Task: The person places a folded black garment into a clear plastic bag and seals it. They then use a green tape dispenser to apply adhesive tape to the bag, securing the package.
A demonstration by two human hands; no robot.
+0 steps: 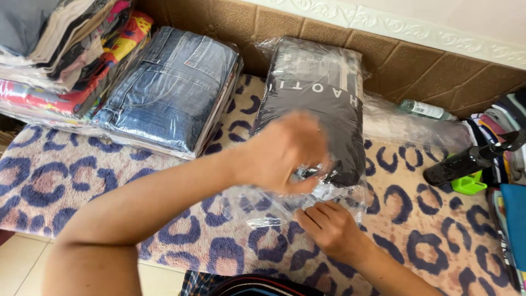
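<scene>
Left hand [282, 153] and right hand [329, 227] pinching the open flap of a clear plastic bag [285, 205]. Just beyond both grips, folded black garment [323, 104] already inside; flap not yet sealed. Bagged jeans [170, 87] further left.

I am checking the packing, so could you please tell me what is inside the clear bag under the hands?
A folded black garment fills the clear bag. The left hand covers its lower edge.
</scene>
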